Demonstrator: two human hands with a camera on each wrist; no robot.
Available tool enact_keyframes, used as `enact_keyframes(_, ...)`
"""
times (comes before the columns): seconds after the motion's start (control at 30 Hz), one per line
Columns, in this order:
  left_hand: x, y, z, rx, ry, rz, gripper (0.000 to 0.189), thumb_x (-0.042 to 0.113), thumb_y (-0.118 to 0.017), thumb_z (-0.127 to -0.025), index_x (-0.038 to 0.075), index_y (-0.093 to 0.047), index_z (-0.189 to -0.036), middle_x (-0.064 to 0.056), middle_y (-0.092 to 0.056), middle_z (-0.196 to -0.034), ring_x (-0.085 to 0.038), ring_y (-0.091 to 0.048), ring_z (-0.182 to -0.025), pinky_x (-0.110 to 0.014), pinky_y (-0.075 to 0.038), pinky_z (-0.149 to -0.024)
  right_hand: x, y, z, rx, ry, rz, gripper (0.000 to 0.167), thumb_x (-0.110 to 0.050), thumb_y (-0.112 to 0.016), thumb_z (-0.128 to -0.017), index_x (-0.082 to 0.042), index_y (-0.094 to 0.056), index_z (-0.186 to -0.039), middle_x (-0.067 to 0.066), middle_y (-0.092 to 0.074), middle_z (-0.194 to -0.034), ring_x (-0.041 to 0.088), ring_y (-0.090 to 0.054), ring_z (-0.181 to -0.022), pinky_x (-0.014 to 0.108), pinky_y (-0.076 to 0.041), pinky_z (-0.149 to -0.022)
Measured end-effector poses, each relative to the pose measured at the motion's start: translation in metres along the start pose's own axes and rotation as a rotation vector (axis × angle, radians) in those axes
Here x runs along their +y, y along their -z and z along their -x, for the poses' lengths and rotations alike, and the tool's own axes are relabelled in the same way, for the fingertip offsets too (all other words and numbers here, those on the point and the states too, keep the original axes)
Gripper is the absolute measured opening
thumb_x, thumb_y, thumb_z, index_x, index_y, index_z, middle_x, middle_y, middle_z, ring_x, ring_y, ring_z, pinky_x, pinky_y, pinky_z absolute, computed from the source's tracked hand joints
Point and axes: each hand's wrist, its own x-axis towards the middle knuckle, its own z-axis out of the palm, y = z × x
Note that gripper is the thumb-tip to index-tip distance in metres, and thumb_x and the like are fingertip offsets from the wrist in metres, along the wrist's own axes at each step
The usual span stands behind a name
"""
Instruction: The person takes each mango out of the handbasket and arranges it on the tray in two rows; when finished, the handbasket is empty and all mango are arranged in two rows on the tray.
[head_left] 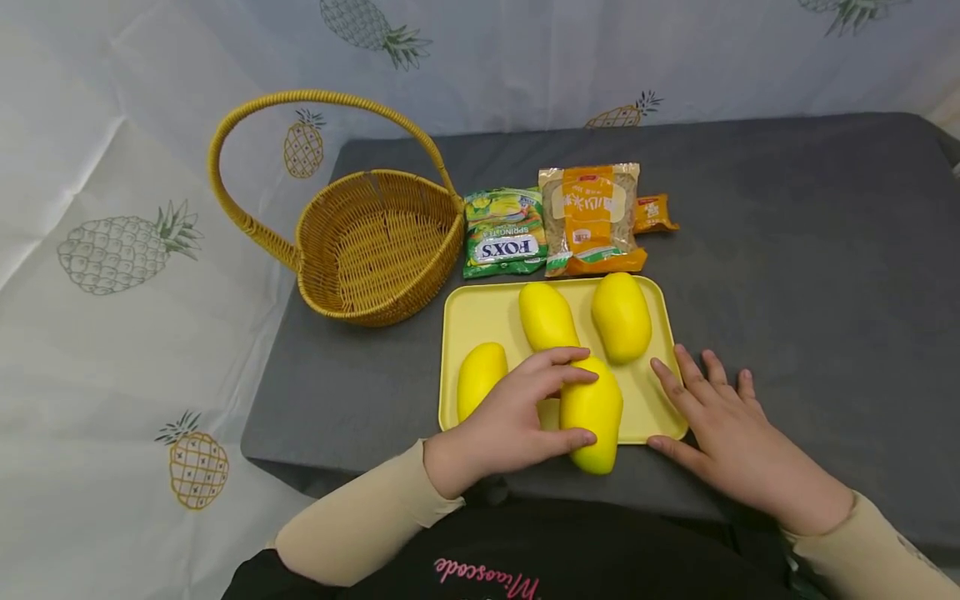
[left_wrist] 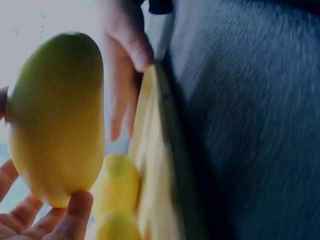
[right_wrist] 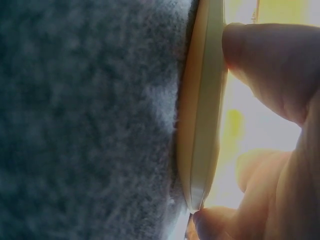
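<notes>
A yellow mango (head_left: 592,417) is gripped in my left hand (head_left: 517,412), thumb on the near side and fingers across the far side. In the left wrist view this mango (left_wrist: 57,120) shows a greenish end, raised beside the tray. Three more mangoes lie on the pale yellow tray (head_left: 502,312): one at the left (head_left: 480,375), one at the back middle (head_left: 547,317) and one at the back right (head_left: 621,318). My right hand (head_left: 731,437) spreads its fingers at the tray's right edge. Its thumb (right_wrist: 260,60) touches the rim in the right wrist view.
A wicker basket (head_left: 375,250) with a tall handle stands left of the tray. Behind the tray lie a green candy bag (head_left: 505,229), an orange and clear food packet (head_left: 588,218) and a small orange packet (head_left: 654,214). A grey cloth (head_left: 810,275) covers the table.
</notes>
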Motion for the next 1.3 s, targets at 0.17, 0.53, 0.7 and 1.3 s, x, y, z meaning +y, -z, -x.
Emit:
enact_keyframes(0.17,-0.002,-0.009,-0.008,-0.011,-0.012,-0.065,0.061,0.024,-0.090,-0.095,0.009,-0.067,-0.149,-0.005,-0.048,-0.171,-0.020,-0.046,-0.158,-0.033,-0.041,-0.129,0.000,0.001,-0.001,-0.003,-0.004,0.002,0.106,-0.052,-0.079,-0.100,-0.017,-0.018,-0.179,0.029,-0.008,-0.183,0.067,-0.008,-0.162,0.090,-0.001,-0.122)
enact_keyframes(0.53,-0.005,-0.017,-0.014,0.009,0.041,-0.107,0.063,0.025,-0.087,-0.098,0.011,-0.063,-0.154,-0.002,-0.043,-0.175,-0.019,-0.043,-0.161,-0.036,-0.039,-0.131,-0.002,0.001,-0.001,-0.002,-0.001,0.002,0.104,-0.052,-0.078,-0.100,-0.017,-0.019,-0.179,0.029,-0.009,-0.183,0.067,-0.009,-0.163,0.089,-0.001,-0.122)
enact_keyframes(0.7,-0.004,-0.018,-0.014,0.016,0.053,-0.139,0.063,0.024,-0.085,-0.100,0.010,-0.062,-0.156,-0.005,-0.042,-0.176,-0.020,-0.044,-0.161,-0.037,-0.039,-0.131,-0.002,0.002,0.000,-0.004,-0.001,0.001,0.105,-0.052,-0.079,-0.100,-0.017,-0.019,-0.179,0.030,-0.008,-0.182,0.067,-0.009,-0.162,0.089,-0.001,-0.122)
enact_keyframes(1.3,-0.002,-0.020,-0.014,-0.035,0.096,-0.237,0.057,0.028,-0.071,-0.109,0.013,-0.056,-0.162,-0.003,-0.035,-0.180,-0.019,-0.039,-0.164,-0.038,-0.037,-0.132,-0.002,0.000,0.004,0.011,0.000,0.003,0.103,-0.050,-0.078,-0.101,-0.018,-0.019,-0.179,0.030,-0.008,-0.182,0.066,-0.009,-0.163,0.089,-0.002,-0.122)
